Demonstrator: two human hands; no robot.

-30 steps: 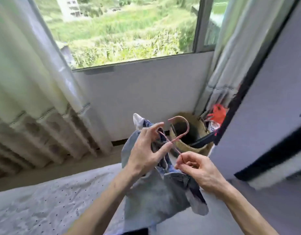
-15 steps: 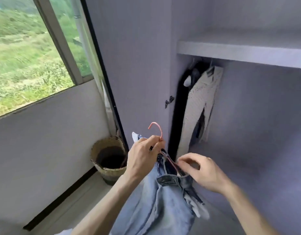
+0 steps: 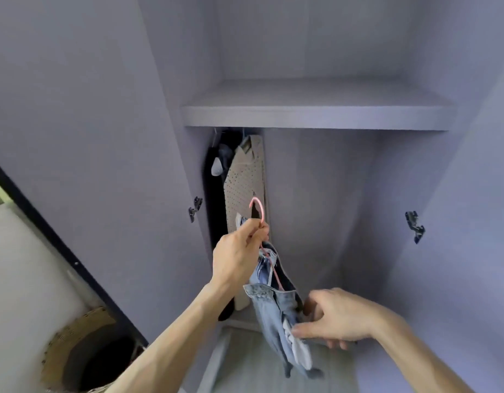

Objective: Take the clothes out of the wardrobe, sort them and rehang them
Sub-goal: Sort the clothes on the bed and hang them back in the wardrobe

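My left hand (image 3: 236, 256) grips the neck of a pink hanger (image 3: 258, 207), its hook pointing up in front of the open wardrobe (image 3: 316, 114). Light blue jeans (image 3: 276, 313) hang from the hanger. My right hand (image 3: 333, 319) holds the jeans at their lower right side, with its fingers curled into the cloth. Inside the wardrobe, at the left, hang a beige dotted garment (image 3: 245, 182) and a dark garment (image 3: 214, 194) behind it.
A shelf (image 3: 316, 117) crosses the wardrobe above the hanging space. The left wardrobe door (image 3: 89, 137) stands open, with hinges (image 3: 195, 208) on the side walls. A woven basket (image 3: 83, 350) sits on the floor at lower left.
My view has swung right from the window to face the wardrobe. My left hand has raised the hanger with the jeans toward the hanging space. My right hand has dropped lower on the jeans.
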